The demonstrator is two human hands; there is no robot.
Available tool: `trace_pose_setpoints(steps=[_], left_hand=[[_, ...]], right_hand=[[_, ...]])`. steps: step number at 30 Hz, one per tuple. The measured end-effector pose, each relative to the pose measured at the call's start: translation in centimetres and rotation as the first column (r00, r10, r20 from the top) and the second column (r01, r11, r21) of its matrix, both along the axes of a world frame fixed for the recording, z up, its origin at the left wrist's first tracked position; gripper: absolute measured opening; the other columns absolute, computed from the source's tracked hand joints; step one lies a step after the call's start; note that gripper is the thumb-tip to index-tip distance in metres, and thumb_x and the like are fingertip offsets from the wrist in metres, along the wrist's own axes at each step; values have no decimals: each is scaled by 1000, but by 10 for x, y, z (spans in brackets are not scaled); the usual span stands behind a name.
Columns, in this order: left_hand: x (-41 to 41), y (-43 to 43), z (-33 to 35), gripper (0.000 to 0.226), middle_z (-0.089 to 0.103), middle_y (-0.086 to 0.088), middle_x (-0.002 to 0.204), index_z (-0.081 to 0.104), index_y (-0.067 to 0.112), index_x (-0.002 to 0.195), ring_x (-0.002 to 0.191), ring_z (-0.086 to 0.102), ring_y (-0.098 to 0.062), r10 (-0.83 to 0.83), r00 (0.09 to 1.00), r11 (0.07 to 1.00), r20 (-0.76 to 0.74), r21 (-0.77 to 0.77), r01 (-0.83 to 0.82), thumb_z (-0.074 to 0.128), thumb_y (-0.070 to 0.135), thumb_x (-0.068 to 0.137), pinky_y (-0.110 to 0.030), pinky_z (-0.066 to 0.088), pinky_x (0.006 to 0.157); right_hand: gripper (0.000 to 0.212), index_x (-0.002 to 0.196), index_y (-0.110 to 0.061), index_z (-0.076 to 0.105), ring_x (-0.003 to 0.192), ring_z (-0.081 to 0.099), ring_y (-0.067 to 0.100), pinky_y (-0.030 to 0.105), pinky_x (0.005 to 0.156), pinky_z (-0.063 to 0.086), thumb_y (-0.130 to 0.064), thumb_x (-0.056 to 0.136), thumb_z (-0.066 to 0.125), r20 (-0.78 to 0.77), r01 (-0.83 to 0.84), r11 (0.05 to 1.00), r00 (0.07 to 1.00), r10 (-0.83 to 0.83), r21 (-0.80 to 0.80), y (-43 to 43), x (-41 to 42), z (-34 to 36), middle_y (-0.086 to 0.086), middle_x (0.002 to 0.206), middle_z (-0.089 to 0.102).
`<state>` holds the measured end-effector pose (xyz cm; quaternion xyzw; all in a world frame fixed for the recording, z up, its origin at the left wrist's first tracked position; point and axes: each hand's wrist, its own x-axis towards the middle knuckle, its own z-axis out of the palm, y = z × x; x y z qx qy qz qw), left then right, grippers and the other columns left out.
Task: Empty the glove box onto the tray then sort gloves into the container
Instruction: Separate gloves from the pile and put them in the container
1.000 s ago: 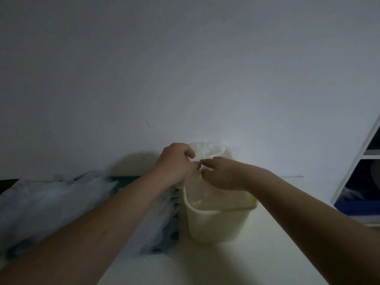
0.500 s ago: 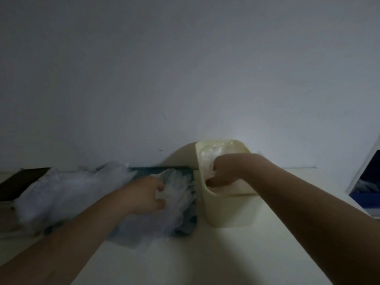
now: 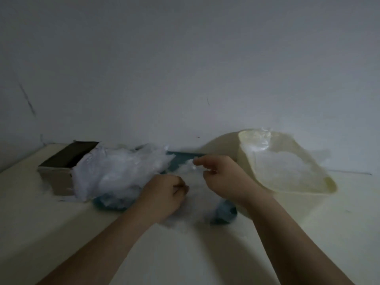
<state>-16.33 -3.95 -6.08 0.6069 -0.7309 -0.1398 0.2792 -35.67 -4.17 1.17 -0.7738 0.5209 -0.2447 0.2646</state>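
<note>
Worktop: cream and flat, carrying everything below.

Container: a cream tub at the right, seemingly tipped so that its mouth faces the person. Its long axis runs from near right to far left. Some clear gloves already lie inside.

Glove heap: the loose clear film gloves are piled on the tray, left of centre and spilling over its edges. They look nearly weightless, limp and slippery, likely to cling together and drift. The heap has no clear direction or axis of its own.

Tray: teal and mostly buried, with its far edge and near corners showing. It lies lengthwise, left to right, between the glove box and the container.

Glove box: a dark carton at the far left, touching the heap, with its long axis running away from the person.

Left hand: the grip is curled tight low on the film. Blur hides whether it has any film pinched.

Right hand: thumb and forefinger are nipped on a single glove, with the other fingers loosely bent.

Single glove: it stretches leftward from that pinch, over the tray. It is best taken by an edge or cuff and peeled off singly, since a deep grab would probably lift several at once.
</note>
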Motion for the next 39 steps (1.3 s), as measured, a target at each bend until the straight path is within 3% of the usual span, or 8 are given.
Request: trace_pose_setpoints(steps=[7,11,15,17,22,29,34,39], left_hand=[[16,1,63,20,68,-2,66,75,12,78,58,62,-11,184,691,956,-699,292,40,75,25,94,-22,49,55],[24,1,71,16,72,-8,75,80,12,79,67,67,-16,152,716,869,-681,438,232,76,22,91,-25,53,62],[35,-4,64,31,72,-11,78,81,13,83,64,67,-23,128,629,821,-767,438,366,82,44,81,-36,44,69],[38,-9,60,44,75,-11,87,81,16,90,69,71,-26,169,577,834,-799,428,348,75,57,78,-38,43,74],[54,-17,56,89,72,-14,128,65,8,130,110,73,-33,78,473,850,-878,306,429,59,81,79,-41,59,74],[41,-13,43,14,79,-8,107,79,13,103,102,75,-26,-13,606,935,-795,205,290,78,15,89,-35,60,78],[36,-14,45,14,79,-15,94,76,4,101,73,70,-31,135,536,971,-833,220,98,69,16,98,-35,53,64],[14,-9,43,24,76,-20,87,75,1,98,72,69,-37,55,548,980,-834,150,129,71,26,98,-43,59,62]], right_hand=[[97,158,-46,26,144,29,-7,19,117,30,-6,83,72,32,-240,971,970,239,21,-11,-4,4,-25,160,32],[90,154,-45,36,134,41,-11,9,110,32,-27,81,86,-20,-161,978,987,159,-134,-8,5,11,-28,149,44],[34,118,-20,75,93,75,15,30,88,61,-15,85,82,397,-184,979,908,134,91,-16,9,5,3,100,79],[5,93,-11,81,66,67,24,36,65,60,-11,91,76,491,-91,986,871,12,138,-20,15,-9,19,82,76],[14,90,2,75,50,49,23,26,43,42,-11,96,71,621,42,940,741,-256,338,-29,20,-31,22,67,59],[39,98,-6,76,55,57,26,31,56,39,-43,97,64,658,-144,843,696,-286,519,-31,20,-37,20,75,64],[98,132,-2,65,125,63,38,54,109,46,-84,86,38,828,-395,838,549,-114,377,-36,15,-30,23,132,67],[40,110,12,67,98,66,42,61,96,53,-25,96,70,814,-153,947,562,-151,281,-27,25,-35,27,104,70]])
